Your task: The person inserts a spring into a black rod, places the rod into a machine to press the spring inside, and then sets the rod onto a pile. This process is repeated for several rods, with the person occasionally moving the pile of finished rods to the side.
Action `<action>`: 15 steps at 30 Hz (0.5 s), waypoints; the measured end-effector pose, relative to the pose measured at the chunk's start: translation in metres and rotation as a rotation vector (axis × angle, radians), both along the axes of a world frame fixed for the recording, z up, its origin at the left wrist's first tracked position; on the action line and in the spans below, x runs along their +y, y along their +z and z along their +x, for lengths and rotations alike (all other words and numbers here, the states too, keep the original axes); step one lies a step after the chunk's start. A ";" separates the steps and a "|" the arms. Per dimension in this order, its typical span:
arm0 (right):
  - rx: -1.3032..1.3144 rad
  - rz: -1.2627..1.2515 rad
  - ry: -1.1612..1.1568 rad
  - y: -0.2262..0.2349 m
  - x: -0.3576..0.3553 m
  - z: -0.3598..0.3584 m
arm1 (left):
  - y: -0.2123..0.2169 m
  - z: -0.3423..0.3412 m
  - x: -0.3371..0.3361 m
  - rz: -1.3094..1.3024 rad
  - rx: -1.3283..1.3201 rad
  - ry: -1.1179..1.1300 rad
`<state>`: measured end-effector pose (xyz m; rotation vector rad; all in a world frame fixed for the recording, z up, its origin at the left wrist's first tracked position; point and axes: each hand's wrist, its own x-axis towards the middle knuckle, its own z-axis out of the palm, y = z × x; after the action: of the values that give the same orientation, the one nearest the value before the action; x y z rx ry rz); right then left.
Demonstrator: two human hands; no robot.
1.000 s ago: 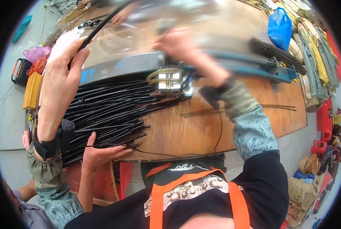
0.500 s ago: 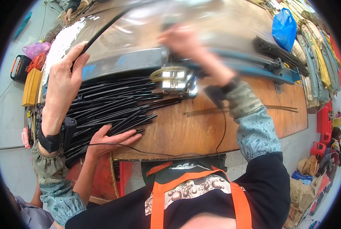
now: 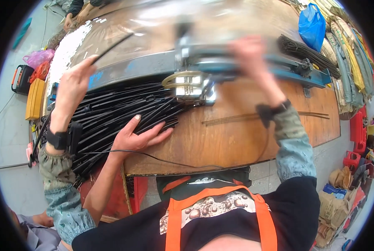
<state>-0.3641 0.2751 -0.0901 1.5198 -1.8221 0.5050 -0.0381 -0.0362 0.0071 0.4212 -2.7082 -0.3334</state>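
Observation:
Between the fingers of my left hand (image 3: pixel 73 85) is a thin black rod (image 3: pixel 113 47), slanting up to the right above a grey metal rail (image 3: pixel 136 65). My right hand (image 3: pixel 250 52) is smeared by motion over the blue bar of a bench machine (image 3: pixel 233 65); its fingers are not clear. A clear hose (image 3: pixel 170 78) curls by the shiny metal block (image 3: pixel 187 90) at the machine's middle. Many similar black rods (image 3: pixel 116 119) lie in a pile left of that block. Another person's hand (image 3: pixel 141 138) rests with spread fingers on the pile's near edge.
Two thin brown strips (image 3: pixel 237 119) lie on the wooden tabletop (image 3: pixel 220 146). Dark rods in a bundle (image 3: pixel 306 54) and a blue bag (image 3: pixel 312 27) are at far right. White pieces (image 3: pixel 67 52) cover the far left. A cable (image 3: pixel 187 166) crosses the table's front edge.
My right hand has swung right, away from the machine's dark upright part. My left hand has shifted slightly, and less of its rod shows. The other person's hand has slid up and right over the pile.

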 end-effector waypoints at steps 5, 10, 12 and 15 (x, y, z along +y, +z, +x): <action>-0.032 0.029 -0.216 -0.003 0.100 -0.041 | -0.044 -0.078 0.032 -0.117 -0.102 -0.319; -0.123 0.033 -0.192 -0.001 0.096 -0.038 | -0.071 -0.130 0.062 -0.071 -0.055 -0.383; -0.174 0.039 -0.173 -0.001 0.089 -0.035 | -0.069 -0.132 0.064 -0.093 -0.049 -0.335; -0.222 0.031 -0.154 -0.004 0.081 -0.032 | -0.064 -0.127 0.059 0.055 -0.038 -0.285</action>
<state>-0.3963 0.3563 -0.0946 1.3742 -2.1071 0.5919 -0.1652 0.0230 -0.0564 0.0544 -2.8033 -0.4816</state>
